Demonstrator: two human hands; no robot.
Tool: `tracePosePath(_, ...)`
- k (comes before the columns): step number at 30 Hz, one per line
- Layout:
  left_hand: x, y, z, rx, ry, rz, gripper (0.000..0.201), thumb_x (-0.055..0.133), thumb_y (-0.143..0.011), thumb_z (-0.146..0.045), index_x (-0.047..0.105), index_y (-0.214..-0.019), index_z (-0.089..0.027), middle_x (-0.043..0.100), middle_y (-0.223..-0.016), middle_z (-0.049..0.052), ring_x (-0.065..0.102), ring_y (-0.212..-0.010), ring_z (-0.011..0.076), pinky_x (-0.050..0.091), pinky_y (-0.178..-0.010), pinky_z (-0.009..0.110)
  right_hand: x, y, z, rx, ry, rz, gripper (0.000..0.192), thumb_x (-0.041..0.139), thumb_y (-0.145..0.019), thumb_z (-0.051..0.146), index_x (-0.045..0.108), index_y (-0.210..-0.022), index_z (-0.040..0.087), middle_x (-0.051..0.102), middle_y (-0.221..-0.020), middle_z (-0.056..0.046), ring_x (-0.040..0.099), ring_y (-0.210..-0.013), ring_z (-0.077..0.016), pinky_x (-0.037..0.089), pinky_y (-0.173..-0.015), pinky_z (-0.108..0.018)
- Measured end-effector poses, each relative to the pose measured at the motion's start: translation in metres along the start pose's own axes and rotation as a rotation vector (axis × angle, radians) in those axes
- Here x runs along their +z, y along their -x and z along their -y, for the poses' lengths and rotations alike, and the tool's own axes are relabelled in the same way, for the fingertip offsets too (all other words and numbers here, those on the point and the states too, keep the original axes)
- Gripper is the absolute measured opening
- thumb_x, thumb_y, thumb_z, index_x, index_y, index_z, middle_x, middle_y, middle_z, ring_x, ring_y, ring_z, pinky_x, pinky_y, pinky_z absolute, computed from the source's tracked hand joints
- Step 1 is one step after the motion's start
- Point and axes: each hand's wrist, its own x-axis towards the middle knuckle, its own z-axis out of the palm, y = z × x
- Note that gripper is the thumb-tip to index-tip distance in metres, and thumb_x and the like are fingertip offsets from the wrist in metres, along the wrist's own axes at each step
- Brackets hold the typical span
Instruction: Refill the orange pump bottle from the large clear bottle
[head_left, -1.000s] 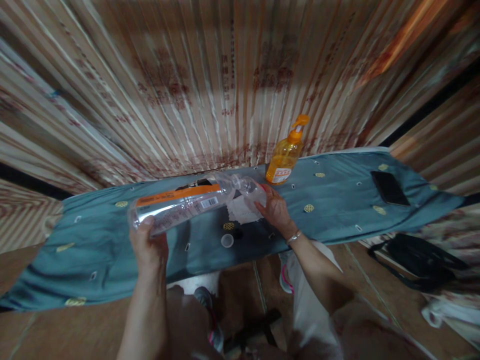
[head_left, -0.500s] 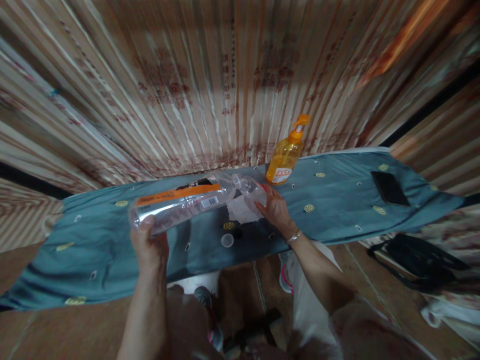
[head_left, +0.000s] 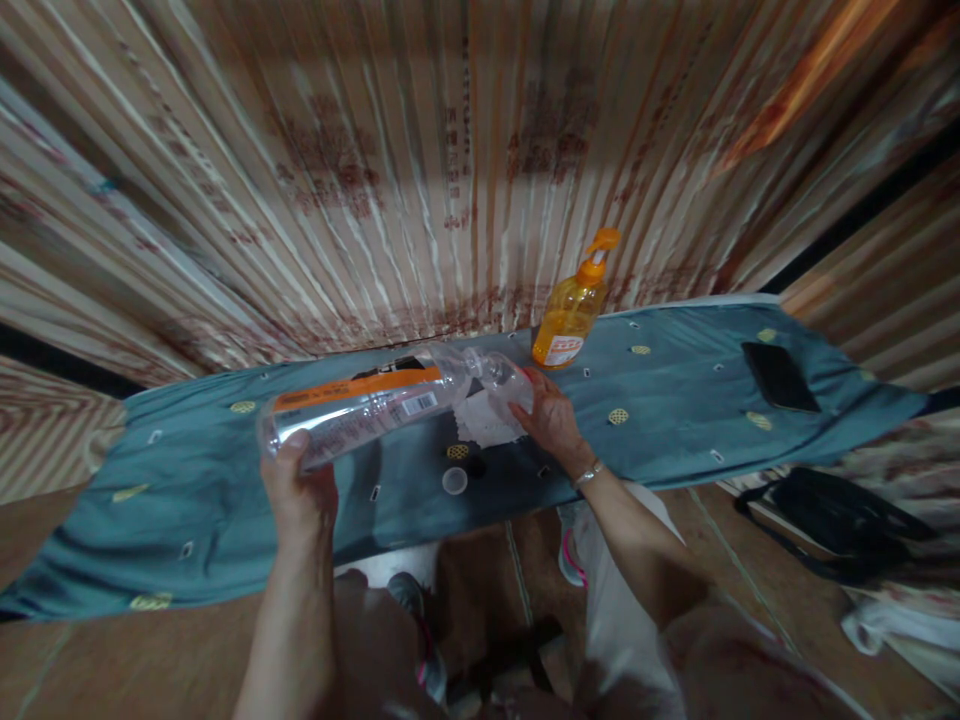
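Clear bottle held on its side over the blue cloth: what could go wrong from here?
1. The clear bottle lies tilted, uncapped it seems, its neck at the right hand over a white cloth; water could overshoot onto the blue cover.
2. The left hand grips only the base, so it might slip.
3. The small cap sits loose near the edge and could get knocked off.

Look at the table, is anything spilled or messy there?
Yes, maybe. The clear bottle lies sideways in both hands, left hand and right hand, with its cap off on the blue cloth. The cloth looks darker under it, perhaps wet. A white paper lies there too.
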Motion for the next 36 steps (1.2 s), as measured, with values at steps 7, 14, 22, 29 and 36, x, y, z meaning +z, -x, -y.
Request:
tracePosePath(7, 0.0034, 0.0009, -0.0045, -0.027, 0.008, -0.028, 0.077, 0.096, -0.064, -0.042, 0.091, -0.140, -0.033, 0.088, -0.111, 0.001, 0.085, -0.107, 0.0283, 0.063, -0.089, 0.035, 0.0032, 0.0003, 0.0001, 0.013, 0.001, -0.019, 0.065, 0.083, -0.114, 0.039, 0.071, -0.173, 0.015, 0.088, -0.162, -0.031, 0.087, -0.151, -0.0481, 0.074, -0.135, -0.066)
tracePosePath(14, 0.0039, 0.0007, -0.0027, 0.006, -0.003, -0.006, 0.073, 0.098, -0.066, -0.045, 0.090, -0.138, -0.031, 0.087, -0.114, 0.002, 0.086, -0.109, 0.0290, 0.065, -0.095, 0.037, 0.0020, 0.0004, -0.0011, -0.004, 0.006, -0.012, 0.066, 0.084, -0.117, 0.045, 0.072, -0.174, 0.013, 0.088, -0.161, -0.032, 0.087, -0.152, -0.0487, 0.074, -0.135, -0.068)
tracePosePath(22, 0.0024, 0.0004, -0.0011, -0.001, 0.005, -0.011, 0.069, 0.098, -0.067, -0.044, 0.091, -0.135, -0.032, 0.086, -0.107, 0.001, 0.087, -0.111, 0.0292, 0.066, -0.094, 0.035, 0.0004, 0.0004, 0.0013, -0.003, -0.005, -0.025, 0.062, 0.083, -0.118, 0.046, 0.074, -0.173, 0.017, 0.089, -0.159, -0.028, 0.086, -0.150, -0.0468, 0.076, -0.132, -0.063)
tracePosePath(29, 0.0033, 0.0009, -0.0016, -0.011, -0.001, 0.002, 0.065, 0.098, -0.068, -0.046, 0.090, -0.131, -0.031, 0.086, -0.109, 0.001, 0.087, -0.112, 0.0287, 0.067, -0.098, 0.036, -0.0027, -0.0006, 0.0047, 0.033, 0.019, 0.013, 0.067, 0.085, -0.117, 0.043, 0.072, -0.176, 0.014, 0.088, -0.162, -0.031, 0.087, -0.154, -0.0495, 0.074, -0.136, -0.069)
tracePosePath(36, 0.0016, 0.0012, 0.0001, 0.009, -0.034, 0.023, 0.062, 0.096, -0.071, -0.048, 0.090, -0.130, -0.030, 0.085, -0.113, 0.003, 0.085, -0.110, 0.0301, 0.068, -0.103, 0.041, 0.0011, 0.0009, 0.0011, -0.010, -0.019, -0.037, 0.066, 0.079, -0.119, 0.048, 0.072, -0.178, 0.017, 0.089, -0.161, -0.029, 0.087, -0.150, -0.0490, 0.076, -0.133, -0.070)
